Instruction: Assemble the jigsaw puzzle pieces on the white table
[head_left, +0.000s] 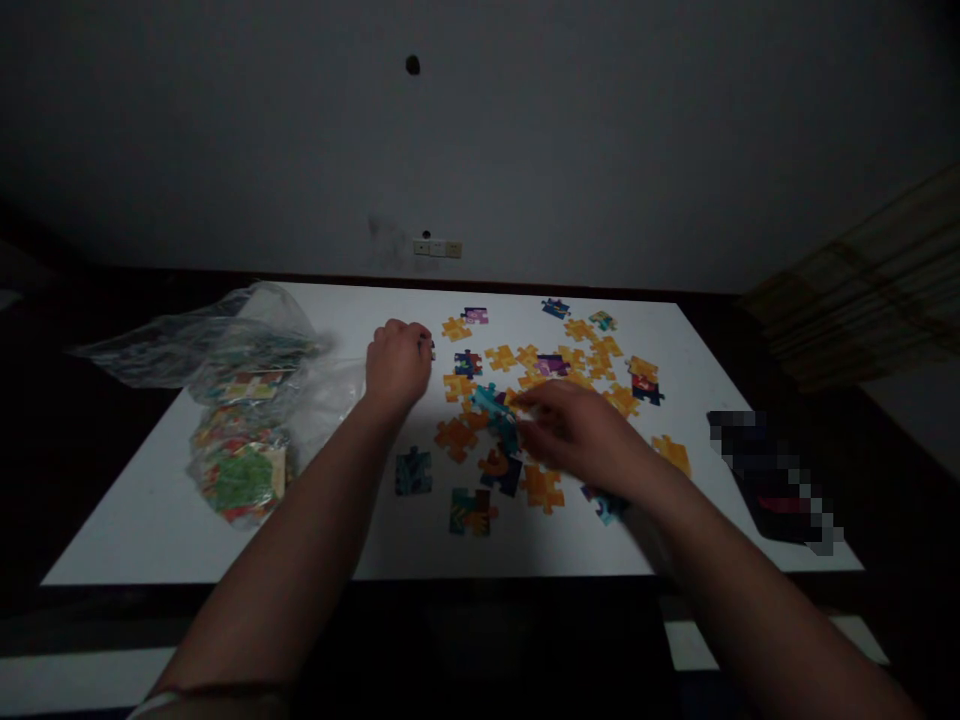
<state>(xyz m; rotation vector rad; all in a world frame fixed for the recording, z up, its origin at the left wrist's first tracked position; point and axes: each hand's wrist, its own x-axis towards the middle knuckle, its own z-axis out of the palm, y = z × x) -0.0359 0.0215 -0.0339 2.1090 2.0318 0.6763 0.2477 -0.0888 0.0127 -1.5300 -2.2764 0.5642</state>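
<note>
Several loose jigsaw pieces (pixel 551 365), mostly orange with some blue and purple, lie scattered on a white table (pixel 150 520). My left hand (pixel 397 362) is curled into a fist at the left edge of the scatter, with a small dark piece showing at its fingertips. My right hand (pixel 574 428) hovers low over the middle of the pieces, its fingers bent and blurred, touching a teal piece (pixel 496 408). A dark teal piece (pixel 413 471) lies alone near my left forearm.
A clear plastic bag (pixel 232 400) with colourful puzzle sets lies on the table's left side. A dark, pixelated object (pixel 772 480) sits at the right edge. A grey wall with a socket plate (pixel 437 248) stands behind the table.
</note>
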